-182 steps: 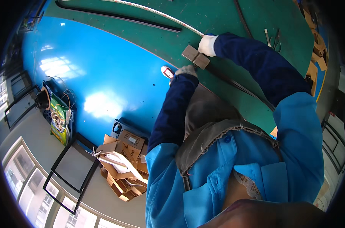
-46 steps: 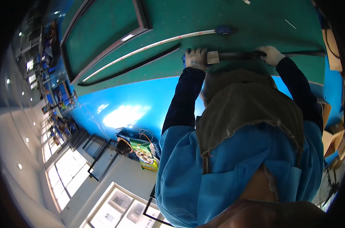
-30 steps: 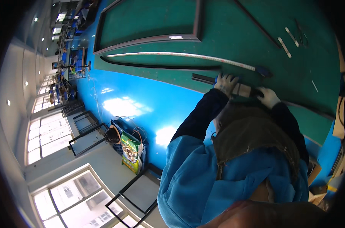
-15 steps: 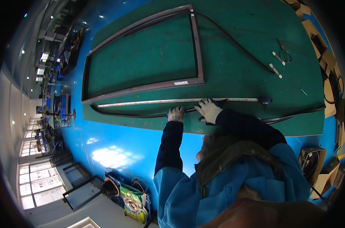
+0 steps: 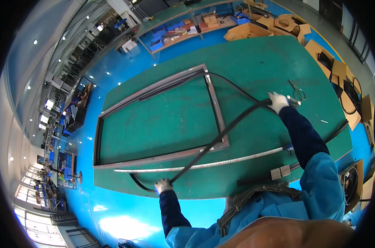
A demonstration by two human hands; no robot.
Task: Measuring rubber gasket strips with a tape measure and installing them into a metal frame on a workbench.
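A long black rubber strip [image 5: 220, 135] runs slantwise between my two gloved hands, crossing over the tape measure [image 5: 237, 160] and the near right corner of a rectangular metal frame [image 5: 154, 158]. Close to the table's near edge, my left hand [image 5: 164, 185] is closed round the strip; a short tail curves off to its left. My right hand [image 5: 278, 102] is farther off at the right, closed on the strip's other end, its fingertips partly hidden. Another black strip [image 5: 233, 84] lies along the frame's far side and curves toward my right hand. Scissors [image 5: 298, 93] lie just beyond that hand.
All this lies on a green tabletop [image 5: 253, 58]. Two grey square blocks [image 5: 280, 172] sit by the near edge, beside more dark strip. Open cardboard boxes [image 5: 320, 53] line the right side. Behind stands a shelved bench [image 5: 175, 20] with blue bins.
My right hand has moved from the near edge to the far right with the strip, which now slants over the tape and frame corner. My left hand remains near the edge. The view has shifted.
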